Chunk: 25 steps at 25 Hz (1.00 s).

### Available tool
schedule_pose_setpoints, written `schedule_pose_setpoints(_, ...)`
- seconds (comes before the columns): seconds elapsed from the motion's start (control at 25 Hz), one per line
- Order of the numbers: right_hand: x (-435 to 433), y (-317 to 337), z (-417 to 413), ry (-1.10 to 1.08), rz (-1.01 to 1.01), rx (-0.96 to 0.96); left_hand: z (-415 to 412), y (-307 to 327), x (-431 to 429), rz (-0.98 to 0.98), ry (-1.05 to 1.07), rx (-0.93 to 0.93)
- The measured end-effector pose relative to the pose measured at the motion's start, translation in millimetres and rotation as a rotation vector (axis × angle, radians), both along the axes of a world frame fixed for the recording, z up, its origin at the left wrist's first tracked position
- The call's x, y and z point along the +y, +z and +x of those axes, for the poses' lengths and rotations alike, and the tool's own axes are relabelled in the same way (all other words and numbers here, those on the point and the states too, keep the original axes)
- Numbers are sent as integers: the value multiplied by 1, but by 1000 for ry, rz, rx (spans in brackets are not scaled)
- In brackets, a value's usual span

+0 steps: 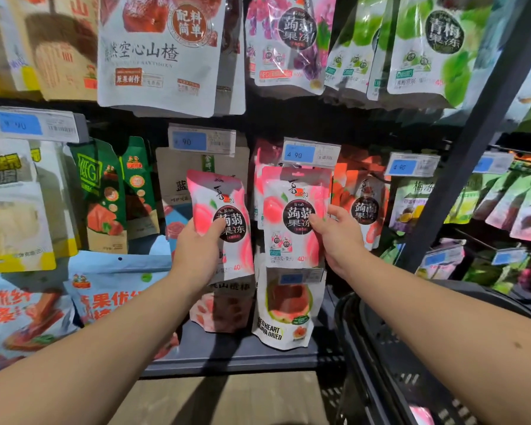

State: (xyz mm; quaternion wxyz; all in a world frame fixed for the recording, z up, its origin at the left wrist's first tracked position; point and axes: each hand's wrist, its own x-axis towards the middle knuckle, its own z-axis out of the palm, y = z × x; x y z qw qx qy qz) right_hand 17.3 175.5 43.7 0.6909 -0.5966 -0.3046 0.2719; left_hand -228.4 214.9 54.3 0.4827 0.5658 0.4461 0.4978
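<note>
My left hand (198,250) grips a pink and white peach jelly pouch (224,204) by its lower left side, held free in front of the shelf. My right hand (337,234) pinches the right edge of a second, matching peach jelly pouch (292,210), thumb on its front. That pouch hangs under a blue price tag (310,154) with more of the same pouches behind it.
Hanging snack bags fill the rack: white hawthorn bags (157,53) above, green bags (111,194) at left, a guava pouch (285,308) below. A dark shopping basket (411,363) sits at lower right. A dark slanted post (472,133) stands right.
</note>
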Motion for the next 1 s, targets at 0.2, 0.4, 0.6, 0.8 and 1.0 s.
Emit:
schedule_pose_setpoints(0.2, 0, 13, 3, -9, 5, -6, -2, 5, -8, -8, -14, -9)
schedule_pose_setpoints(0.4, 5, 16, 2, -38, -39, -45, -4, 11, -13, 15, -23, 1)
schedule_pose_setpoints(0.6, 11, 14, 4, -67, -53, -73, -3, 10, -11, 10, -33, -2)
schedule_pose_setpoints(0.8, 36, 11, 9, -187, -114, -229, 1, 5, -3, -29, -63, -12)
schedule_pose_setpoints(1.0, 76, 11, 8, -262, -143, -141, 7, 5, 13, 17, -26, 65)
